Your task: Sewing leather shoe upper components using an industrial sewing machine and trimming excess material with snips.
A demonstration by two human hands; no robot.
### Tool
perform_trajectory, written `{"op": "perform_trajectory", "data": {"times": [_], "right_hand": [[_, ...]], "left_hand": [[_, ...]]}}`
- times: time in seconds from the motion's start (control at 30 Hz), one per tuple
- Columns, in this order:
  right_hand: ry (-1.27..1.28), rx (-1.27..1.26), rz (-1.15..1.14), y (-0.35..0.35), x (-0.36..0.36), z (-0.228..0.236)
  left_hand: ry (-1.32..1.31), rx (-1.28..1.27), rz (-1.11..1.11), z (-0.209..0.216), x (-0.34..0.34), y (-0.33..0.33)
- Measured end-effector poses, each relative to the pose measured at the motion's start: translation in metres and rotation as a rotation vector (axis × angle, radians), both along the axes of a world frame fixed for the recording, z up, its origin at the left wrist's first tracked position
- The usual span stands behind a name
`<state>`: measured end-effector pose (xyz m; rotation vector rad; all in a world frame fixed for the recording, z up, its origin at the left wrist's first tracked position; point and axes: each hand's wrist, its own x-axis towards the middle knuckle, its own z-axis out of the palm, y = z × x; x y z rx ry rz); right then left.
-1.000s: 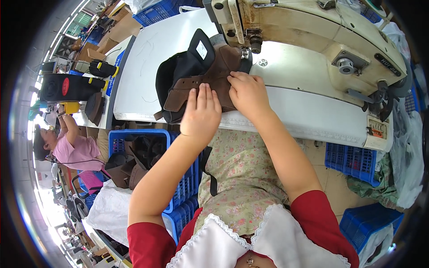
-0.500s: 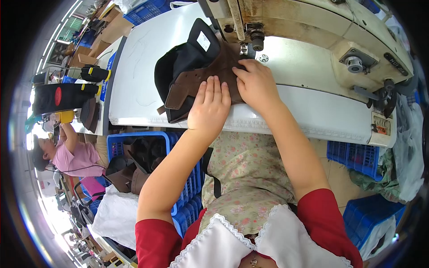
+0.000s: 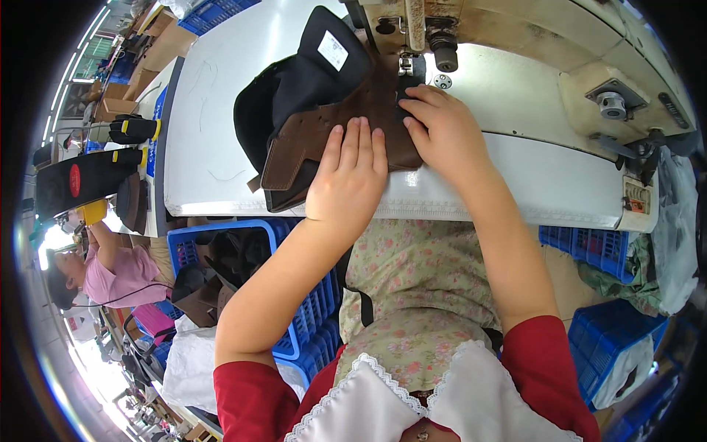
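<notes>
A: What lies at the far left of the scene?

B: Another person in a pink top (image 3: 110,272) sits low at the left edge. Just right of that person a blue crate (image 3: 294,309) stands beside the white table (image 3: 213,140), with dark pieces heaped inside it.

A: And on the table?

B: A shoe upper (image 3: 331,118) of brown leather with a black lining lies on it, under the head of the sewing machine (image 3: 515,44). Its long axis runs on a slant, from the near left up to the far right. The black collar with its white tag points to the far side, and the brown end points down toward the near left edge of the table.

A: How is the left hand placed?

B: The left hand (image 3: 350,180) lies open and flat, palm down, fingers together, pressing the near part of the brown leather.

A: And the right hand?

B: The right hand (image 3: 442,136) is also open, fingers spread and bent a little, fingertips pressing the leather just beside the needle area. Neither hand grips anything.

A: Further right?

B: More blue crates (image 3: 596,247) sit under the table's right end.
</notes>
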<state>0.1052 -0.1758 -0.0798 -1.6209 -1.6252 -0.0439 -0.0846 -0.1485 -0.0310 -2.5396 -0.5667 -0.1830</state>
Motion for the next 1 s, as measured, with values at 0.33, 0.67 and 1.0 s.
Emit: {"op": "perform_trajectory", "data": {"times": [0.33, 0.67, 1.0], "right_hand": [[-0.074, 0.024, -0.047, -0.002, -0.007, -0.002], [-0.084, 0.008, -0.077, -0.005, -0.006, 0.001], [-0.123, 0.019, -0.120, -0.003, -0.007, -0.001]], "left_hand": [[-0.007, 0.006, -0.055, 0.002, -0.006, 0.010], [-0.144, -0.084, -0.046, -0.006, -0.005, 0.006], [-0.116, -0.135, -0.040, 0.000, 0.002, 0.010]]}}
